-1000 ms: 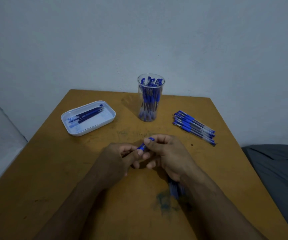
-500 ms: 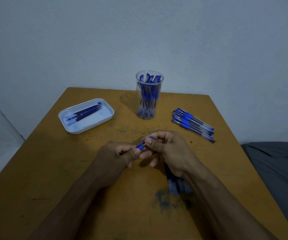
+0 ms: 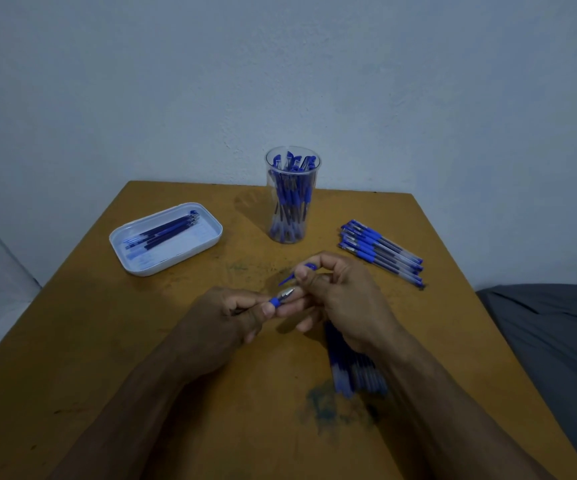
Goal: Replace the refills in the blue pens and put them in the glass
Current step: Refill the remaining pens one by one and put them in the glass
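My left hand (image 3: 224, 315) grips a blue pen (image 3: 275, 301) by its blue grip, the silver tip pointing right. My right hand (image 3: 342, 299) pinches that silver tip with its lower fingers and holds a blue pen cap (image 3: 295, 273) between thumb and forefinger. A clear glass (image 3: 292, 195) with several blue pens stands at the back centre of the table. A row of several capped blue pens (image 3: 380, 251) lies to the right of it. A bunch of blue refills (image 3: 353, 368) lies under my right wrist, partly hidden.
A white tray (image 3: 207, 242) at the back left holds several dark blue refills (image 3: 162, 232). The wooden table (image 3: 107, 341) has ink stains in the middle and near its front. Grey cloth (image 3: 557, 341) lies beyond the right edge.
The cap has come off the pen's tip and sits in my right fingers, and the silver tip is now bare. Both hands stayed at the table's middle.
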